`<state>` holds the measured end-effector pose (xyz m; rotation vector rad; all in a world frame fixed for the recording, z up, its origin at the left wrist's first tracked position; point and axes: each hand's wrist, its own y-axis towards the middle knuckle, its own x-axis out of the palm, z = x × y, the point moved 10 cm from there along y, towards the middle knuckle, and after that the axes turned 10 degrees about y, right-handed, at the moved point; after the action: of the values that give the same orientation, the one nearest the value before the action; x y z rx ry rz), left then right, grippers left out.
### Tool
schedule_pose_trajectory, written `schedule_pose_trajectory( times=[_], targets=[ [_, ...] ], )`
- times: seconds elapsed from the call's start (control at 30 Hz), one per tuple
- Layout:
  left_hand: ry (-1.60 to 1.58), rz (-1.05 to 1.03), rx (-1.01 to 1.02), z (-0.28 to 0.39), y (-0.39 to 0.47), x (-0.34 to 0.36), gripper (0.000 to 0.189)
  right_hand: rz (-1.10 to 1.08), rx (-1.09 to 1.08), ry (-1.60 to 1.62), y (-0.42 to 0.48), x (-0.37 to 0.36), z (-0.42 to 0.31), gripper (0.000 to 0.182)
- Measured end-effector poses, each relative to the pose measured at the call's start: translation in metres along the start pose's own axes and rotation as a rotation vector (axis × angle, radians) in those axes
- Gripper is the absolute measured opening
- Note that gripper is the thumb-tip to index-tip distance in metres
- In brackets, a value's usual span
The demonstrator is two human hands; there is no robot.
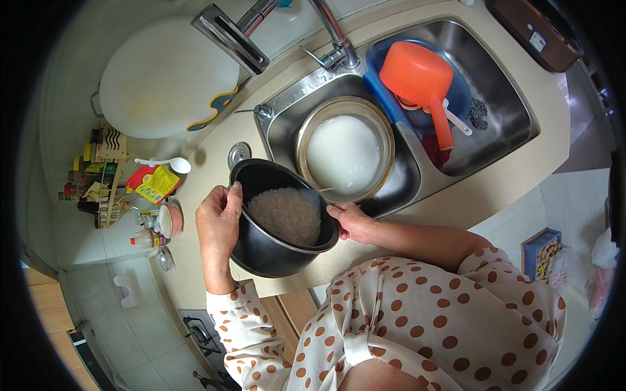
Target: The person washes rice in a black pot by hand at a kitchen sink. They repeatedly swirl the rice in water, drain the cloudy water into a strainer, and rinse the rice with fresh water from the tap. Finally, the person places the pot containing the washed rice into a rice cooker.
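My left hand [222, 215] and my right hand [353, 222] grip opposite sides of the rim of a black inner cooking pot [274, 261], which is tilted towards the sink. Wet grains [286, 215], apparently rice, lie in its bottom. A thin stream of whitish liquid runs from the pot's lip into a round metal basin [302, 141] in the left sink bowl. Cloudy white liquid [342, 149] fills much of that basin.
An orange plastic dipper [415, 71] rests in a blue basin [374, 88] over the right sink bowl [508, 117]. The chrome faucet [342, 51] stands behind. A sink strainer [239, 154], white spoon [178, 165] and several condiment bottles [149, 238] are at left.
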<state>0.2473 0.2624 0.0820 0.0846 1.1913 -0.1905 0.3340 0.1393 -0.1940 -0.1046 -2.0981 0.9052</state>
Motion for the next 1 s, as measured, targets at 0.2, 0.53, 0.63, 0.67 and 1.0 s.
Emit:
schedule_pose_trajectory(
  times=[0.2,0.53,0.63,0.67,1.0],
  targets=[
    [-0.033,0.015,0.007,-0.007,0.002,-0.004,0.032,-0.010,0.035,0.041,-0.002,0.005,0.000,0.027],
    [-0.151,-0.008,0.006,-0.035,0.021,-0.015,0.031,-0.037,0.032,-0.038,0.009,0.027,-0.019,0.025],
    [-0.191,0.000,-0.029,-0.040,0.032,-0.020,0.031,-0.056,0.015,-0.033,0.015,0.039,-0.023,0.025],
    [-0.211,0.004,-0.041,-0.049,0.036,-0.021,0.031,-0.070,0.016,-0.028,0.018,0.042,-0.022,0.026],
    [-0.211,0.010,-0.050,-0.060,0.042,-0.020,0.028,-0.101,-0.025,-0.058,0.023,0.046,-0.025,0.026]
  ],
)
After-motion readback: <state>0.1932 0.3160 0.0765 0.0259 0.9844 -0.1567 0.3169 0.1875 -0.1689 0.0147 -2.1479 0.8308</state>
